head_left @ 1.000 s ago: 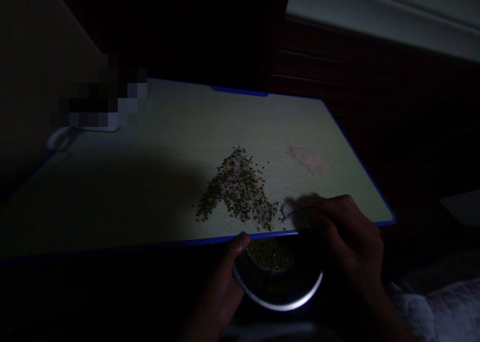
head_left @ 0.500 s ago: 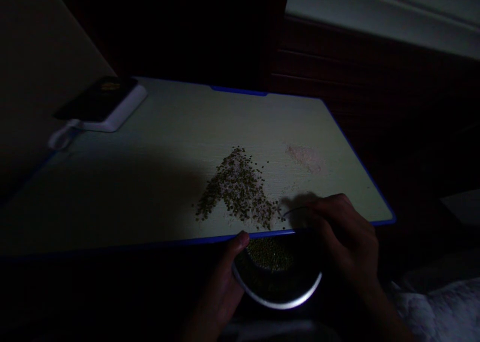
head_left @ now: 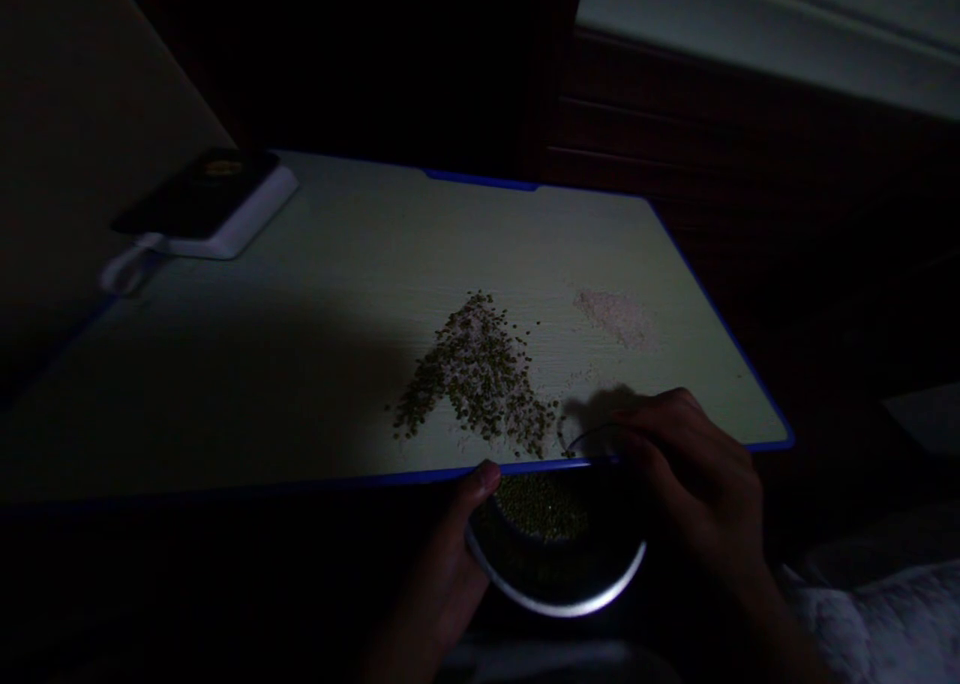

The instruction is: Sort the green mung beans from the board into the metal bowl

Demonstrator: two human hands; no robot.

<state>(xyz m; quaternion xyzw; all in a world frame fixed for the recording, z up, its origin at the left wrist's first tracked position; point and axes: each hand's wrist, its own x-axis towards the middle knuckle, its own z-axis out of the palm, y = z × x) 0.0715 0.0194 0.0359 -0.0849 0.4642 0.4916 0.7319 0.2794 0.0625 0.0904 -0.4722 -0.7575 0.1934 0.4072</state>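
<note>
Dim frame. My left hand (head_left: 450,554) grips the rim of a bowl (head_left: 556,554) held just under the table's (head_left: 300,364) near edge; a layer of green grains (head_left: 541,504) already lies inside. My right hand (head_left: 690,464) is curled around a small curved tool (head_left: 589,436) at the edge, at 3 o'clock of the mixed pile (head_left: 476,374). By my judgement, most of that pile remains on the table. A pale pink heap (head_left: 613,316) sits at 2 o'clock of it.

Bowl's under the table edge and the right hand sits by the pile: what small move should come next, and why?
Probably the right hand sweeps more beans over the edge into the bowl, which the left hand holds just below, already partly filled.
</note>
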